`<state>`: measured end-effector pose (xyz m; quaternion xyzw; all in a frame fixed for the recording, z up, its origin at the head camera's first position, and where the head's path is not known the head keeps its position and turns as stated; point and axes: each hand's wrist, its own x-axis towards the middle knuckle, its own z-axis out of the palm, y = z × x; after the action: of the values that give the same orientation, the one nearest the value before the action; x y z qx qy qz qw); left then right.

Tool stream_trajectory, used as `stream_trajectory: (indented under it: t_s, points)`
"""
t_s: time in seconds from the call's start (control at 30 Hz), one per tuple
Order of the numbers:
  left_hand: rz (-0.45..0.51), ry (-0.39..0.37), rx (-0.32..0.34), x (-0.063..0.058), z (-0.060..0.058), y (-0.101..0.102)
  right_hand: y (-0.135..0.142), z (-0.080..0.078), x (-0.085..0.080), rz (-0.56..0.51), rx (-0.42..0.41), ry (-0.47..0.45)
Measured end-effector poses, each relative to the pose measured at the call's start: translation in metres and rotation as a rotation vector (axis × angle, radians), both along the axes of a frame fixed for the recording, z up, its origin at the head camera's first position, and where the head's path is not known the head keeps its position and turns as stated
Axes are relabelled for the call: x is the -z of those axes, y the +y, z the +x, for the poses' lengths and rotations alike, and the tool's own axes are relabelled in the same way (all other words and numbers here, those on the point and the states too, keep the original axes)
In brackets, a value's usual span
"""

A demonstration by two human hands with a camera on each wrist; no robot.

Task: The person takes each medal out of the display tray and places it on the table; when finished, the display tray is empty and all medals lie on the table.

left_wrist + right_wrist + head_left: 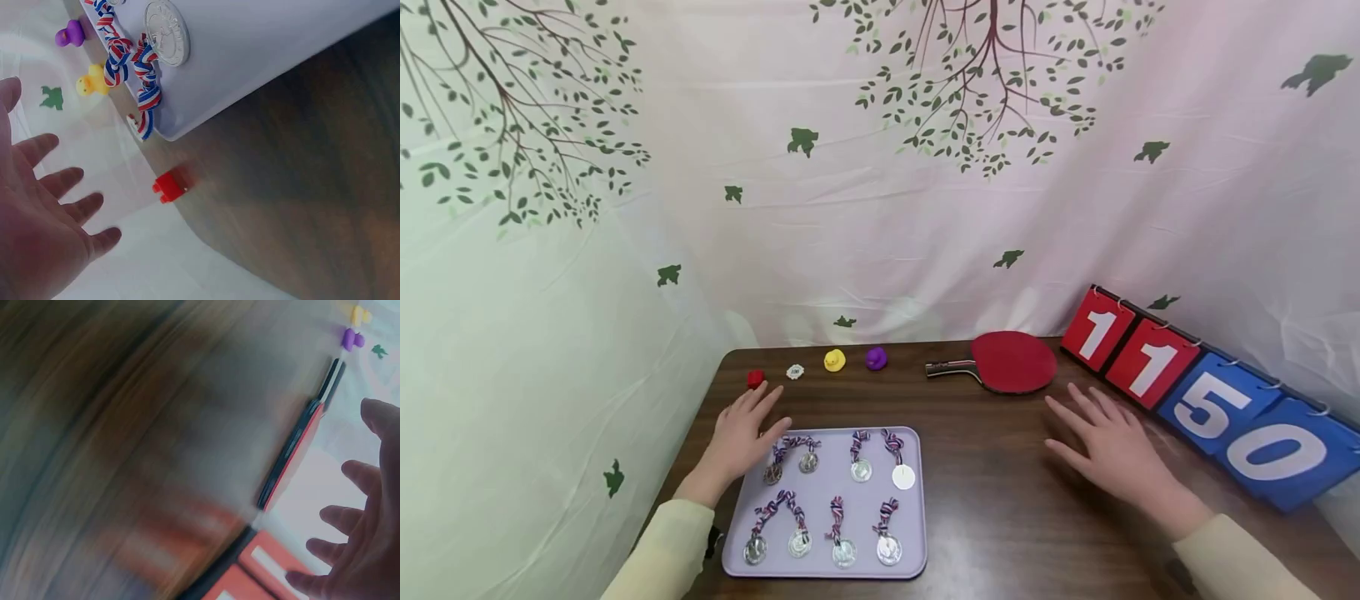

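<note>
My left hand (pixel 741 442) hovers over the upper left corner of a lilac tray (pixel 827 575), fingers spread and holding nothing. On the tray lie several silver medals (pixel 889 549) with knotted red, white and blue ribbons (pixel 837 512), set in two rows. Just beyond the left fingertips is a small red toy brick (pixel 756 378), also seen in the left wrist view. My right hand (pixel 1108 450) is over the table's right side with its fingers spread and nothing in them. Nearest to it are the red table tennis paddle (pixel 1013 362) and the flip scoreboard (pixel 1213 396).
Along the back edge of the brown table (pixel 992 467) sit a white scalloped token (pixel 795 372), a yellow duck (pixel 834 360) and a purple duck (pixel 876 358). The scoreboard stands slanted along the right edge, showing 1, 1, 5, 0. A leaf-patterned curtain (pixel 850 233) hangs behind.
</note>
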<state>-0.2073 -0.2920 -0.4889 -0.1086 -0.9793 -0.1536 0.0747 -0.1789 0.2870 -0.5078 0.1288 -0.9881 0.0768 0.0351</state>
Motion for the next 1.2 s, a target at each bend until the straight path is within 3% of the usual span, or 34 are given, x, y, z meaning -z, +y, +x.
stream_trajectory:
  t_s: [0.13,0.3,0.43,0.63,0.8,1.0,1.2]
  points:
    - [0.072,-0.011,-0.01,0.003,0.002,-0.008,-0.025,-0.006,0.005,-0.05,-0.039,-0.005]
    - [0.229,-0.05,-0.028,0.009,0.008,-0.017,-0.062,-0.007,0.009,-0.188,-0.154,0.026]
    - [0.296,-0.075,-0.056,0.016,0.015,-0.023,-0.094,-0.005,0.009,-0.277,-0.227,-0.007]
    - [0.37,-0.142,-0.085,0.029,0.03,-0.038,-0.14,-0.002,0.012,-0.371,-0.316,-0.038]
    - [0.501,-0.246,-0.077,0.041,0.048,-0.054,-0.173,0.002,0.014,-0.445,-0.415,-0.093]
    - [0.62,-0.365,-0.052,0.049,0.07,-0.069,-0.202,0.005,0.018,-0.384,-0.443,-0.136]
    - [0.579,-0.434,0.035,0.057,0.082,-0.08,-0.218,0.006,0.021,-0.312,-0.468,-0.091]
